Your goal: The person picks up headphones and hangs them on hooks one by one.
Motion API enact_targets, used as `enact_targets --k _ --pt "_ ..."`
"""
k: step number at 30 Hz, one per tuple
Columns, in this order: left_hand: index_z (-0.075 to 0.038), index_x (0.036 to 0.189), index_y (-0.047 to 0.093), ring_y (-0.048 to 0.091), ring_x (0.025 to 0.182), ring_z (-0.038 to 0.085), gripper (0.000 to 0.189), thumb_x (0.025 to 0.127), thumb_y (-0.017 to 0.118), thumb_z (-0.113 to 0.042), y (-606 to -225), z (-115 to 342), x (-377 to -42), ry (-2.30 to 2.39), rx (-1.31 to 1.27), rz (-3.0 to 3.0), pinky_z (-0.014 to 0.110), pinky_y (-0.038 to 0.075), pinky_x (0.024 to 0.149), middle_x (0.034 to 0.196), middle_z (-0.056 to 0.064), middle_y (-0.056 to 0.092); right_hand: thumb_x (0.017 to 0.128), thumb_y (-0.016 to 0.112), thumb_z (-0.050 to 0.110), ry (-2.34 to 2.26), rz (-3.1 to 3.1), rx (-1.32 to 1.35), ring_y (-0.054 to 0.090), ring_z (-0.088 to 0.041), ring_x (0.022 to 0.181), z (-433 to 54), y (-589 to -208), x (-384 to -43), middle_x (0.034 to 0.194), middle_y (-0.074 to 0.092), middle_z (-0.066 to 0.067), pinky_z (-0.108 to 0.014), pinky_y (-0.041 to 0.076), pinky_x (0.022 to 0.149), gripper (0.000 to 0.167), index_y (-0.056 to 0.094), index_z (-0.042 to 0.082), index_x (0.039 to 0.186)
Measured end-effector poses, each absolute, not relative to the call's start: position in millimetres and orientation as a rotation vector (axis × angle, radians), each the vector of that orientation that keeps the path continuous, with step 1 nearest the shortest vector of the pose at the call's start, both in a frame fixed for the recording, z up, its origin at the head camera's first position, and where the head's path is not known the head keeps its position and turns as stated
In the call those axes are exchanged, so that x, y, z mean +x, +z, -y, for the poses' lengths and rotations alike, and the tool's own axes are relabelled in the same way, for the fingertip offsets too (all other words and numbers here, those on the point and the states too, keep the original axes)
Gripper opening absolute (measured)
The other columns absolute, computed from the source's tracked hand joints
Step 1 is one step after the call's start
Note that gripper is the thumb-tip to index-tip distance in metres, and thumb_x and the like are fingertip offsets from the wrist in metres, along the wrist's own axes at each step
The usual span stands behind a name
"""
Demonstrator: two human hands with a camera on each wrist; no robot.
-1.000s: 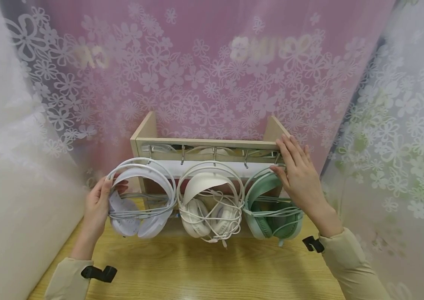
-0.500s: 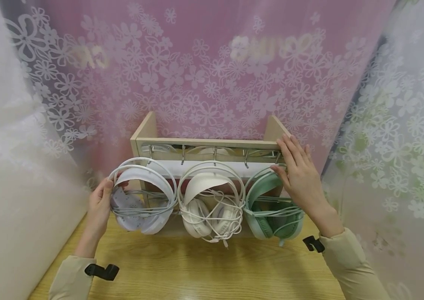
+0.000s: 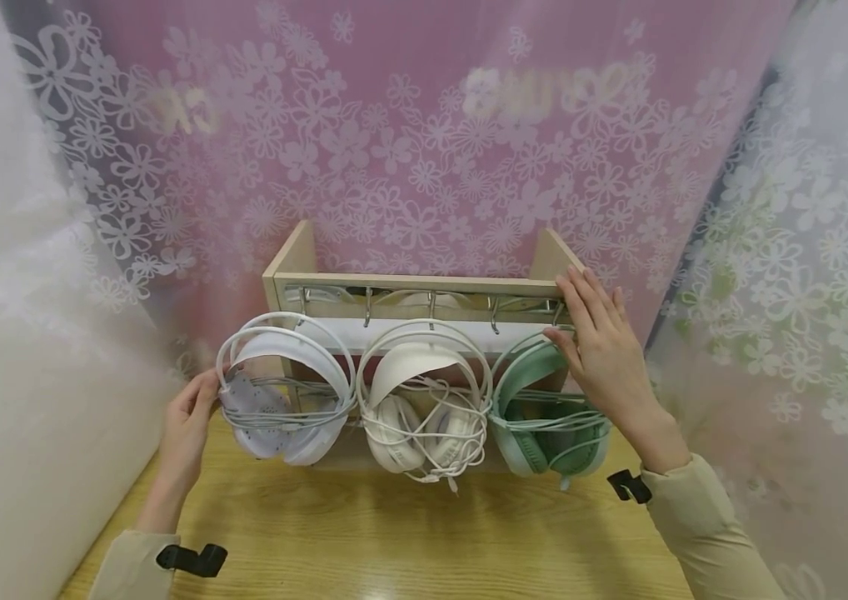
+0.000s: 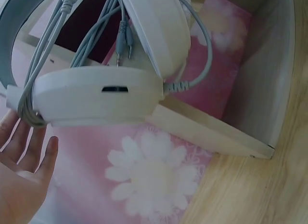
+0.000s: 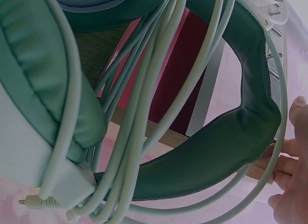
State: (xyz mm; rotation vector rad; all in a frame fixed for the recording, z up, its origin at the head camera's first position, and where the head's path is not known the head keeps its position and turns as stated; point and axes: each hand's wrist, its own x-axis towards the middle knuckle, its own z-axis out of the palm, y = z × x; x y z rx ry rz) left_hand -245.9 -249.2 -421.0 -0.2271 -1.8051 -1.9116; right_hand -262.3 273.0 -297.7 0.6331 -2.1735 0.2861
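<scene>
Lilac-white headphones (image 3: 319, 442) with grey cable wound round them hang at the left of a wooden rack (image 3: 416, 282). My left hand (image 3: 186, 425) is at their left side, fingertips by the band and cup; in the left wrist view its fingers (image 4: 34, 149) are extended, near the bundled cable. Cream headphones (image 3: 403, 367) hang in the middle, wrapped in white cord. At the right hang green headphones (image 3: 520, 379). My right hand (image 3: 607, 358) rests on the rack's right end with long straight fingers, its thumb close to the green headband.
Several metal hooks (image 3: 367, 308) line the rack's front. More headbands show dimly behind its rail. The rack stands on a wooden table (image 3: 394, 542), with a pink flowered sheet (image 3: 409, 150) behind it and pale sheets at both sides.
The lilac-white headphones have turned and risen slightly. My left hand first moved right with them, then drew back down and left, its fingers coming out from inside the band. My right hand stays put.
</scene>
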Motion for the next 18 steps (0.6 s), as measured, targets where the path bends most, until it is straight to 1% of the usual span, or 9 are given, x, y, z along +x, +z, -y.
enact_targets --k 2,4,9,11,15,18 --pt "0.008 0.128 0.063 0.065 0.104 0.001 0.033 0.108 0.049 -0.015 -424.0 251.3 -243.9 -1.911 -0.238 1.79 0.012 0.05 0.092 0.112 -0.012 0.07 0.104 0.034 0.058 0.288 2.174 0.634 0.023 -0.032 0.153 -272.9 -297.3 -262.3 0.161 0.034 -0.018 -0.055 0.008 0.125 0.075 0.035 0.004 0.157" --pt "0.005 0.127 0.064 0.066 0.102 0.001 0.03 0.108 0.05 -0.014 -426.1 253.7 -241.0 -1.907 -0.24 1.796 0.012 0.05 0.091 0.112 -0.012 0.069 0.105 0.034 0.057 0.289 2.178 0.635 0.023 -0.031 0.154 -273.3 -297.0 -261.8 0.162 0.034 -0.018 -0.055 0.008 0.125 0.074 0.035 0.004 0.157" --pt "0.005 0.128 0.063 0.067 0.102 0.0 0.031 0.108 0.049 -0.014 -429.0 258.5 -234.9 -1.806 -0.245 1.891 0.014 0.051 0.091 0.111 -0.013 0.07 0.106 0.036 0.054 0.299 2.197 0.627 0.022 -0.03 0.154 -276.4 -297.0 -260.1 0.163 0.033 -0.015 -0.055 0.009 0.125 0.071 0.034 0.007 0.158" --pt "0.007 0.129 0.061 0.067 0.101 -0.001 0.033 0.108 0.048 -0.014 -429.4 259.3 -232.3 -1.729 -0.235 1.938 0.013 0.051 0.09 0.11 -0.015 0.071 0.107 0.039 0.049 0.303 2.197 0.629 0.023 -0.03 0.154 -277.0 -296.9 -259.6 0.163 0.033 -0.015 -0.055 0.01 0.125 0.066 0.035 0.007 0.158" --pt "0.01 0.13 0.06 0.066 0.1 -0.003 0.034 0.108 0.048 -0.013 -429.1 259.0 -227.7 -1.602 -0.232 1.998 0.011 0.052 0.088 0.108 -0.019 0.07 0.109 0.046 0.033 0.305 2.185 0.634 0.027 -0.032 0.152 -276.0 -296.8 -258.1 0.163 0.034 -0.015 -0.055 0.011 0.125 0.057 0.036 0.004 0.156" --pt "0.009 0.13 0.061 0.066 0.099 -0.005 0.032 0.108 0.049 -0.011 -428.4 258.0 -224.6 -1.535 -0.244 2.022 0.011 0.052 0.087 0.107 -0.022 0.068 0.108 0.047 0.03 0.315 2.189 0.637 0.026 -0.032 0.153 -275.1 -298.5 -255.5 0.164 0.032 -0.014 -0.055 0.01 0.125 0.057 0.035 0.002 0.157"
